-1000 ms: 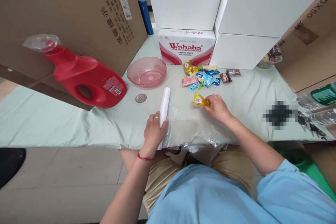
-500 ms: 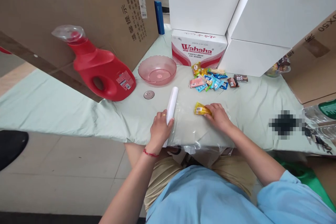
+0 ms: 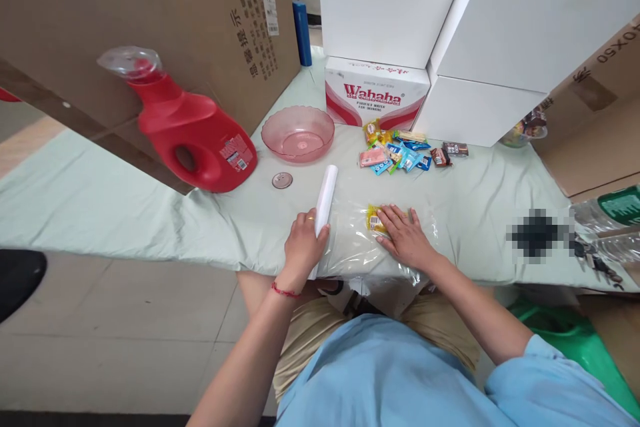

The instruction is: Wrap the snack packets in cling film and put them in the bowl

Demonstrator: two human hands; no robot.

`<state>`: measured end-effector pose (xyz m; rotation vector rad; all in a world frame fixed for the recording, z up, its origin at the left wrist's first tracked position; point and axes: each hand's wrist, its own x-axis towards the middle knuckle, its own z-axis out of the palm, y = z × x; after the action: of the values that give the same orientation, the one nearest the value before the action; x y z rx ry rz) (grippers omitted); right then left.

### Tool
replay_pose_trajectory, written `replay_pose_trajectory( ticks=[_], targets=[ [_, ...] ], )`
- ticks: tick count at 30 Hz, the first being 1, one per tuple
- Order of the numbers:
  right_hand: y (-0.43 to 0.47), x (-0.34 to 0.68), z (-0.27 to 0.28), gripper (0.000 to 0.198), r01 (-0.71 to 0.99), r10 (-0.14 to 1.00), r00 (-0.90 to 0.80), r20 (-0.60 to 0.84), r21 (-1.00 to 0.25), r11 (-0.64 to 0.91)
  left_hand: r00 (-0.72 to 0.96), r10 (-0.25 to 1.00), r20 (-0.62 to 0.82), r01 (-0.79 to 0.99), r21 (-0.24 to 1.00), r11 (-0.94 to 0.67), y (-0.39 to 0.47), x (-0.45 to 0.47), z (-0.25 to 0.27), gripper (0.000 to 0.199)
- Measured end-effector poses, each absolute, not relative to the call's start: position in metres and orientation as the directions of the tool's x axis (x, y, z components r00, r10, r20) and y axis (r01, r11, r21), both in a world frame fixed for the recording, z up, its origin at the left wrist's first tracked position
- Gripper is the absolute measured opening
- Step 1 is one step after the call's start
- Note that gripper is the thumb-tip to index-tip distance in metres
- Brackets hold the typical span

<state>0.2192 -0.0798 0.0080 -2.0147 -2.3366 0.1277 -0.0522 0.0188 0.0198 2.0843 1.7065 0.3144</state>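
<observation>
My left hand [image 3: 305, 245] is wrapped round a white roll of cling film [image 3: 327, 193], which lies aslant near the table's front edge. From the roll a clear sheet of film [image 3: 345, 250] stretches right over the cloth and hangs past the edge. Flat on a yellow snack packet [image 3: 374, 219] rests my right hand [image 3: 404, 233], its fingers stretched out. The packet lies on the film, and the hand covers most of it. Behind it is a loose pile of small wrapped snacks [image 3: 395, 153], with two dark brown packets [image 3: 441, 157] at its right side.
A pink translucent bowl [image 3: 299, 137] stands behind the roll, near a small round lid [image 3: 283, 180]. A red detergent bottle [image 3: 200, 137] is at left by a large cardboard box [image 3: 200, 20]. White boxes [image 3: 375, 7] line the back. Clear bottles [image 3: 613, 220] and keys [image 3: 597, 260] lie at right.
My right hand has brought the yellow packet slightly towards me, and its grip has changed to a flat palm over it. My left hand stays on the roll.
</observation>
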Motion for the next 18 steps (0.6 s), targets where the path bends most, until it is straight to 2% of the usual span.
replay_pose_trajectory(
  ticks=[5, 10, 14, 18],
  targets=[
    [-0.067, 0.215, 0.021, 0.063, 0.982, 0.994, -0.081, -0.071, -0.174, 0.068, 0.222, 0.972, -0.084, 0.879, 0.448, -0.162, 0.019, -0.051, 0.018, 0.051],
    [-0.032, 0.177, 0.031, 0.069, 0.966, 0.995, -0.094, 0.015, -0.241, 0.095, 0.235, 0.965, -0.120, 0.910, 0.376, -0.174, 0.019, -0.050, 0.030, 0.051],
    [-0.007, 0.135, 0.019, 0.070, 0.945, 0.988, -0.134, 0.081, -0.290, 0.152, 0.264, 0.938, -0.224, 0.939, 0.281, -0.197, 0.031, -0.047, 0.046, 0.054],
    [0.010, 0.106, 0.003, 0.059, 0.928, 0.981, -0.138, 0.140, -0.328, 0.177, 0.206, 0.965, -0.162, 0.968, 0.177, -0.177, 0.051, -0.031, 0.052, 0.059]
  ],
)
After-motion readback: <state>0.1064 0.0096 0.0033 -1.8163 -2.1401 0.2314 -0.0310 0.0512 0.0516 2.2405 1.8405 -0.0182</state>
